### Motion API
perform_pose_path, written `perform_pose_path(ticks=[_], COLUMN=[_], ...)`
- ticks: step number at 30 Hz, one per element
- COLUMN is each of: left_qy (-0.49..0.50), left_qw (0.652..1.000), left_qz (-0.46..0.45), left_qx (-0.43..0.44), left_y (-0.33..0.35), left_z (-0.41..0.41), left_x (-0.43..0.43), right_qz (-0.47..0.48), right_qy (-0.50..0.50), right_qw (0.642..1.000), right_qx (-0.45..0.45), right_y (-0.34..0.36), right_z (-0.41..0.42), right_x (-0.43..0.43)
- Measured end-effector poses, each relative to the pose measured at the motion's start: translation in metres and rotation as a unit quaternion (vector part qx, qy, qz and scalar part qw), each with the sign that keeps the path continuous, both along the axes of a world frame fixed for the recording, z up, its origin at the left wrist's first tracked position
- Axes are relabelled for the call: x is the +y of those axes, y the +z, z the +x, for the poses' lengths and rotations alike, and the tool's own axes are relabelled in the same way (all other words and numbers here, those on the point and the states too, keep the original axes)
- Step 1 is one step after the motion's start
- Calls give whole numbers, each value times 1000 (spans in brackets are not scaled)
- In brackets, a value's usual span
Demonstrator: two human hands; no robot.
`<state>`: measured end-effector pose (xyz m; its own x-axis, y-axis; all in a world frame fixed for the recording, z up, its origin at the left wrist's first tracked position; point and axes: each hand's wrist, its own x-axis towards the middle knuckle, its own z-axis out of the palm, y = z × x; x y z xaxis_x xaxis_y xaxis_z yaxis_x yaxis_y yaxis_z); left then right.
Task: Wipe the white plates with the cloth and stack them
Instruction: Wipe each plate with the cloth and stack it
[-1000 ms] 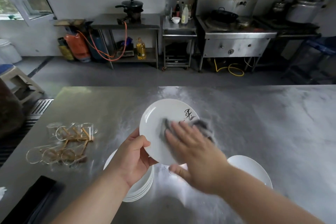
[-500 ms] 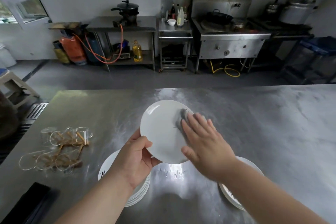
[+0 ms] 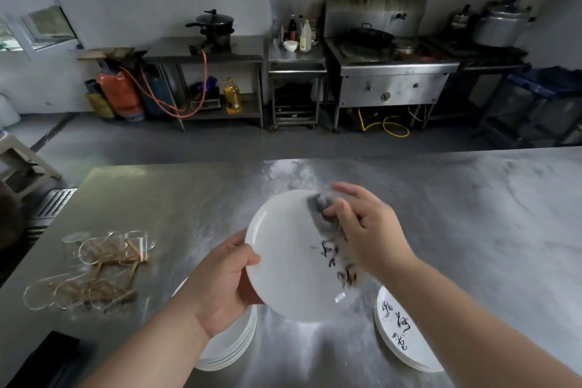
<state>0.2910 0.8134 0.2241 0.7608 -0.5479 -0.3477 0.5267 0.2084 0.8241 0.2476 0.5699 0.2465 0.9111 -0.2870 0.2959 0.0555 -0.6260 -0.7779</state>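
**Above the counter, a plate is held and wiped**

Over the near middle of the steel counter (image 3: 472,230), a white plate (image 3: 283,261) is held tilted, its face turned up toward the camera. Its rim is gripped at about 8 o'clock by the left hand (image 3: 220,280), with the thumb laid over the front edge and the fingers curled behind. A grey cloth (image 3: 322,214) is bunched against the plate's face at about 1 o'clock and is pinched there by the curled fingers of the right hand (image 3: 368,230), while one finger is stretched out past the rim. Black brush writing is seen on the plate just below the cloth, partly blurred.

Two piles of white plates lie on the counter under the arms. The left stack (image 3: 233,346) is found at 7 o'clock from the held plate and is partly hidden by the left wrist. The right stack (image 3: 400,334) is found at 5 o'clock, with black writing on its top plate.

At 9 o'clock, well apart from the plates, clear glasses (image 3: 104,261) are grouped with thin wooden sticks. A flat dark object (image 3: 53,356) is seen at the counter's near left corner; what it is cannot be told.

Across the floor at 12 o'clock, a steel stove (image 3: 393,85) is set against the wall.
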Motion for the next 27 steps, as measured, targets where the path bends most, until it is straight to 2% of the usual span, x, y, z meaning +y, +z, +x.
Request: perform_pose_path(ticks=[2, 5, 8, 10, 12, 14, 17, 19, 22, 24, 26, 27], left_qy=[-33, -6, 65, 117, 128, 98, 35, 69, 180, 228, 226, 207], left_qw=[998, 993, 983, 974, 970, 968, 964, 962, 954, 941, 937, 940], left_qz=[30, 76, 115, 135, 146, 163, 177, 174, 169, 185, 207, 215], left_qx=[-39, -92, -128, -138, -149, -164, -194, -199, -171, -165, -167, -167], left_y=[9, 22, 32, 33, 31, 28, 26, 25, 18, 13, 7, 3], left_z=[-1, 0, 4, 8, 9, 8, 0, -3, -2, -4, -8, -11], left_x=[0, -1, 1, 4, 8, 9, -1, -10, -17, -18, -17, -16], right_qz=[-47, -143, -123, -76, -23, -51, -85, -51, -5, 106, 175, 144], right_qy=[58, 129, 79, 49, 56, 48, 20, 5, -67, -75, -76, -86], right_qw=[997, 981, 980, 976, 968, 966, 977, 985, 986, 977, 959, 961], right_qx=[-2, 36, 132, 196, 245, 247, 192, 167, 151, 170, 210, 219], right_y=[17, 34, 36, 21, 7, 2, 14, 22, 9, -11, -24, -26], right_z=[13, 21, 17, 6, -8, -7, 9, 16, 4, -17, -32, -32], right_x=[0, 0, -6, -8, -3, -2, -4, -2, 13, 29, 37, 34])
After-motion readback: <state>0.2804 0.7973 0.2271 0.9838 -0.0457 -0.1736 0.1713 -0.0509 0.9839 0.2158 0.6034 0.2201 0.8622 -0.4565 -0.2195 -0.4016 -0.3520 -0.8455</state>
